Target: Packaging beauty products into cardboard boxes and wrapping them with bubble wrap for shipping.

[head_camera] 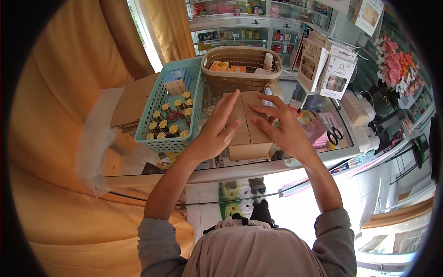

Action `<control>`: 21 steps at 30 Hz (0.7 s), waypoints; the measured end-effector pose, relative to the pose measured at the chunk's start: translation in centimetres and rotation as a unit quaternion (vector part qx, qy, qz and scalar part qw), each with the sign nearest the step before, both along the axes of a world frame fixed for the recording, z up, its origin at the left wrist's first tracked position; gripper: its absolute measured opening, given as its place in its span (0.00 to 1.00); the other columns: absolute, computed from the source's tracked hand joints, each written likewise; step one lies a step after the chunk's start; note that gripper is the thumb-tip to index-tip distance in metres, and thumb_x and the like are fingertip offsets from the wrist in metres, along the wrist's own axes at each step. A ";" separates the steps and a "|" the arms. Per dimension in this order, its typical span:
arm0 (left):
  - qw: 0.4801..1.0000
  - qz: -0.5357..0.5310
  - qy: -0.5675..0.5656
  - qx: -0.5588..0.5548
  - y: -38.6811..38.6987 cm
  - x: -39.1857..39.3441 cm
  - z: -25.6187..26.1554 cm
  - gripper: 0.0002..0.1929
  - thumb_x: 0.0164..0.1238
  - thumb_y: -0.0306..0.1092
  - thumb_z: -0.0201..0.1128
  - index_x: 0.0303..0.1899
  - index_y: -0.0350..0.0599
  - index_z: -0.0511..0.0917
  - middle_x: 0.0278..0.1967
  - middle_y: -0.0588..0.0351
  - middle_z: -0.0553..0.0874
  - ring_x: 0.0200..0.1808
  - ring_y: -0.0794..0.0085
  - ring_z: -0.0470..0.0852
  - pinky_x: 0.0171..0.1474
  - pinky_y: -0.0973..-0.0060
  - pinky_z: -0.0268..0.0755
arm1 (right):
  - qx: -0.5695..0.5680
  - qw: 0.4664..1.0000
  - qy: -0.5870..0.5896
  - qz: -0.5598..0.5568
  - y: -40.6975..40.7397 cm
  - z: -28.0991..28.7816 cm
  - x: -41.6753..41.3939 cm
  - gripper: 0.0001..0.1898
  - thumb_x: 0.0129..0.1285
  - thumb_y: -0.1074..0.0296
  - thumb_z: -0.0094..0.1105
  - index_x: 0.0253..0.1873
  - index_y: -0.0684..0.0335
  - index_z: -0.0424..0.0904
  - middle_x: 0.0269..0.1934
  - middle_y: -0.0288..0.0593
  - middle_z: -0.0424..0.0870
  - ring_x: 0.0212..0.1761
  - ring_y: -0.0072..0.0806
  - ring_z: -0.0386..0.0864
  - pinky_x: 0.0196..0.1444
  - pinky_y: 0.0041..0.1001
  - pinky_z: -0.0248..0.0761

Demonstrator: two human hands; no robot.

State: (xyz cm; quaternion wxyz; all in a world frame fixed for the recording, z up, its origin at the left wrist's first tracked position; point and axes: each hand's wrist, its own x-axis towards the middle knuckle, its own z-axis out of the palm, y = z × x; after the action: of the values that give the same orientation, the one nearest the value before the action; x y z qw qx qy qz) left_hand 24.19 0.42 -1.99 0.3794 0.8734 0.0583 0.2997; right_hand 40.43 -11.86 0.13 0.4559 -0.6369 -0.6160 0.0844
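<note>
A small cardboard box [249,136] sits near the front edge of the glass counter, its two top flaps folded down to a middle seam. My left hand [221,128] lies along the left side of its top, fingers straight and thumb apart. On the right flap rest the spread fingertips of my right hand [282,126]; neither hand grasps the box. Just behind my right hand stands a roll of packing tape [276,90], partly hidden by the fingers. To the left, a teal plastic basket [168,147] holds several gold-capped nail polish bottles [169,112] and light-blue small boxes [176,80].
A brown basket [238,80] with small boxes and a white bottle stands behind. Flattened cardboard [133,100] and bubble wrap [95,138] lie left. Right are black-handled scissors [334,135], a yellow tape roll [306,117] and a rack of false-nail packs [334,78]. A cable [207,203] crosses below the counter.
</note>
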 end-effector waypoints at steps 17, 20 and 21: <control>0.996 0.035 0.057 0.056 0.4 0.4 0.1 0.26 0.75 0.33 0.47 0.71 0.47 0.54 0.72 0.54 0.54 0.75 0.64 0.46 0.72 0.68 0.45 | 0.012 0.995 0.097 0.030 -0.2 -1.3 0.1 0.15 0.67 0.67 0.54 0.57 0.60 0.78 0.63 0.44 0.69 0.45 0.24 0.73 0.45 0.22 0.67; 0.998 0.017 0.050 0.029 0.7 0.8 0.2 0.25 0.74 0.35 0.50 0.70 0.46 0.58 0.71 0.55 0.57 0.73 0.64 0.51 0.71 0.68 0.49 | 0.020 0.993 0.112 0.038 -0.2 -1.4 0.0 0.15 0.67 0.67 0.54 0.56 0.60 0.78 0.63 0.43 0.69 0.45 0.23 0.73 0.46 0.22 0.67; 0.998 0.018 0.050 0.029 0.7 1.0 0.4 0.25 0.74 0.35 0.50 0.70 0.46 0.58 0.71 0.55 0.57 0.73 0.64 0.51 0.71 0.68 0.49 | 0.020 0.993 0.112 0.039 -0.2 -1.4 0.0 0.15 0.67 0.67 0.54 0.56 0.60 0.78 0.63 0.43 0.69 0.45 0.23 0.73 0.46 0.22 0.67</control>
State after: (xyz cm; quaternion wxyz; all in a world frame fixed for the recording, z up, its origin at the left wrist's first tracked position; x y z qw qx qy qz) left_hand 25.17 1.10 -1.64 0.3449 0.8967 0.0845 0.2643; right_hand 40.45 -12.02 -1.24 0.5312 -0.5897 -0.5867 0.1608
